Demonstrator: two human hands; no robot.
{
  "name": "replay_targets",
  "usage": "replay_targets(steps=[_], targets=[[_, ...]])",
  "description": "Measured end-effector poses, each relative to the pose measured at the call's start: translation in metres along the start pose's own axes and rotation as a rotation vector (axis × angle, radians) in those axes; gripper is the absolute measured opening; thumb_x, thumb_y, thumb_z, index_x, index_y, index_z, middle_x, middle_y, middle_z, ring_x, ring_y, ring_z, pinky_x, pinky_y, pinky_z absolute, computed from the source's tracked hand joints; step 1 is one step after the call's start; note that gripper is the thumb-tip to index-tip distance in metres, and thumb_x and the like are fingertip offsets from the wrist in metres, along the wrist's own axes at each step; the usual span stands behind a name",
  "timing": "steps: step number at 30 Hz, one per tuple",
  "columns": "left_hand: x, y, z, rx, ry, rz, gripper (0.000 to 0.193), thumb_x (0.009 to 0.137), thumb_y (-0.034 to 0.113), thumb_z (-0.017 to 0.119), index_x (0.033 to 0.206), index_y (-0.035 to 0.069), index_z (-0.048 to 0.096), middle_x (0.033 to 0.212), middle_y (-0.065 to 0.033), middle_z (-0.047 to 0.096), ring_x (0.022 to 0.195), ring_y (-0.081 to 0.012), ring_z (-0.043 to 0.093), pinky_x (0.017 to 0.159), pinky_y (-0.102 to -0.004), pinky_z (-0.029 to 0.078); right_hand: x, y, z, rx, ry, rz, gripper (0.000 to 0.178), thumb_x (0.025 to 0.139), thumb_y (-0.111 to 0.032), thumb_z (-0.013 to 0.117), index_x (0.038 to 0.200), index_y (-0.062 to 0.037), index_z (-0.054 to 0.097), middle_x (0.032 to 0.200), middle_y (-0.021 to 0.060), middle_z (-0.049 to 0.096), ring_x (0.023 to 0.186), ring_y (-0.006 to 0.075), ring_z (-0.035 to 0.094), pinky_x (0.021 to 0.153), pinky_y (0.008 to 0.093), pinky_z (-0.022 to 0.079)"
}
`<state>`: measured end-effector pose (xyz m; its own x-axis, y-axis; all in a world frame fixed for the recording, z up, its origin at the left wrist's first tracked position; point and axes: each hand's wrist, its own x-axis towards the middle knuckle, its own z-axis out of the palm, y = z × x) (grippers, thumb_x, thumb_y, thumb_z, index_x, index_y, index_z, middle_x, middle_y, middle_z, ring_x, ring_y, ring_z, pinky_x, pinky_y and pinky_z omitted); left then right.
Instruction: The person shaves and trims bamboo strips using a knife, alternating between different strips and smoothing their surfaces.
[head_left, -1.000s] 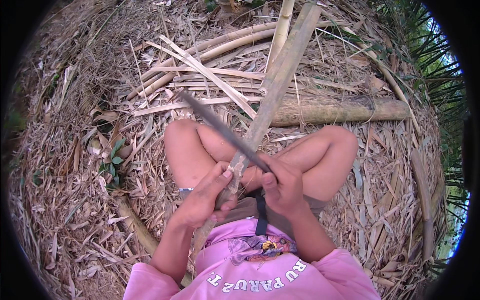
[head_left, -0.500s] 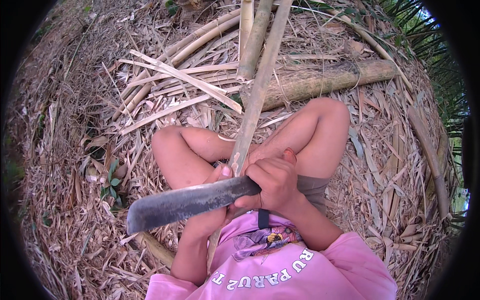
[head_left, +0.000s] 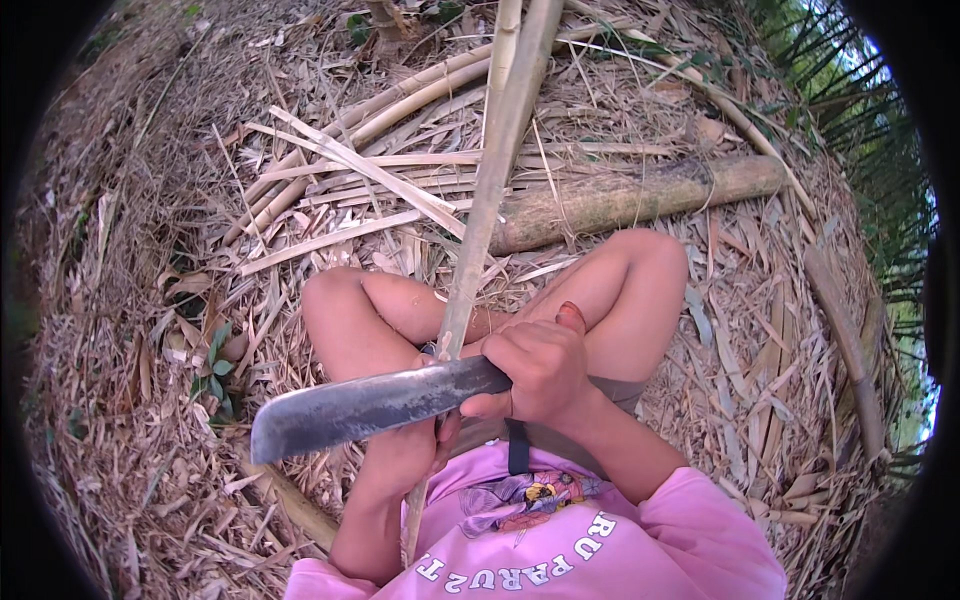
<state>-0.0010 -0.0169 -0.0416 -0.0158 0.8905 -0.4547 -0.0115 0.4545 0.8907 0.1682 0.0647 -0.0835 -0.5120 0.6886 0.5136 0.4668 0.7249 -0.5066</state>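
A long split bamboo strip [head_left: 478,215] runs from the top of the head view down between my crossed legs, its lower end against my pink shirt. My left hand [head_left: 428,442] is closed round the strip near my lap; the blade hides most of its fingers. In my right hand [head_left: 540,372] is a machete, gripped by its handle, which the fingers cover. The machete's dark, broad blade [head_left: 375,405] points left, lying across the strip and above my left hand. Whether the edge touches the bamboo I cannot tell.
A thick bamboo log [head_left: 640,200] lies crosswise beyond my feet. Pale split slats [head_left: 370,175] are piled at its left, near long thin poles [head_left: 420,95]. Dry leaves and shavings cover the ground. A small green plant [head_left: 215,370] grows left of my knee.
The bamboo strip's far part has swung left and now overlaps the pole behind it. My left thumb, seen before on the strip, is now hidden by the blade. My right hand has shifted slightly left.
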Motion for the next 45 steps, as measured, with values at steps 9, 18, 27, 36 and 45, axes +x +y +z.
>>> replay_targets(steps=[9, 18, 27, 36, 45], targets=[[-0.012, 0.005, 0.001, -0.274, -0.066, -0.215, 0.045, 0.107, 0.043, 0.033, 0.084, 0.007, 0.047, 0.052, -0.0008, 0.037, 0.034, -0.0090, 0.032, 0.030, -0.0249, 0.025, 0.000, 0.037, -0.009, -0.086, -0.107, 0.212, 0.055, 0.087, -0.064, 0.056, 0.072, -0.0114, 0.058, 0.061, 0.0051, 0.060, 0.053, 0.0227, 0.062, 0.055, 0.0434, 0.040], [-0.028, 0.003, -0.011, -0.273, -0.111, -0.236, 0.041, 0.107, 0.043, 0.035, 0.090, 0.007, 0.046, 0.055, -0.0023, 0.039, 0.035, -0.0098, 0.034, 0.032, -0.0253, 0.027, -0.002, 0.047, -0.017, -0.270, -0.076, 0.166, 0.055, 0.088, -0.064, 0.055, 0.070, -0.0119, 0.056, 0.060, 0.0050, 0.059, 0.052, 0.0235, 0.061, 0.050, 0.0363, 0.046], [-0.036, -0.013, -0.015, -0.294, -0.129, -0.245, 0.042, 0.106, 0.046, 0.034, 0.094, 0.007, 0.045, 0.056, -0.0027, 0.039, 0.035, -0.0096, 0.032, 0.031, -0.0248, 0.026, 0.004, 0.003, -0.007, -0.153, -0.039, -0.064, 0.060, 0.086, -0.068, 0.054, 0.067, -0.0109, 0.054, 0.057, 0.0059, 0.057, 0.053, 0.0204, 0.062, 0.053, 0.0374, 0.038], [-0.045, -0.014, -0.027, -0.325, -0.199, -0.266, 0.042, 0.106, 0.046, 0.033, 0.091, 0.009, 0.043, 0.058, -0.0013, 0.042, 0.041, -0.0097, 0.037, 0.037, -0.0243, 0.031, 0.012, 0.042, -0.019, -0.327, -0.103, -0.005, 0.060, 0.092, -0.063, 0.050, 0.069, -0.0076, 0.056, 0.063, 0.0113, 0.057, 0.055, 0.0296, 0.059, 0.055, 0.0418, 0.041], [-0.036, -0.019, -0.016, -0.297, -0.166, -0.207, 0.042, 0.106, 0.045, 0.036, 0.092, 0.007, 0.048, 0.054, -0.0003, 0.038, 0.037, -0.0089, 0.034, 0.033, -0.0244, 0.028, 0.018, 0.030, -0.027, -0.240, -0.206, 0.032, 0.059, 0.091, -0.063, 0.051, 0.067, -0.0090, 0.055, 0.057, 0.0088, 0.054, 0.051, 0.0291, 0.057, 0.054, 0.0446, 0.042]])
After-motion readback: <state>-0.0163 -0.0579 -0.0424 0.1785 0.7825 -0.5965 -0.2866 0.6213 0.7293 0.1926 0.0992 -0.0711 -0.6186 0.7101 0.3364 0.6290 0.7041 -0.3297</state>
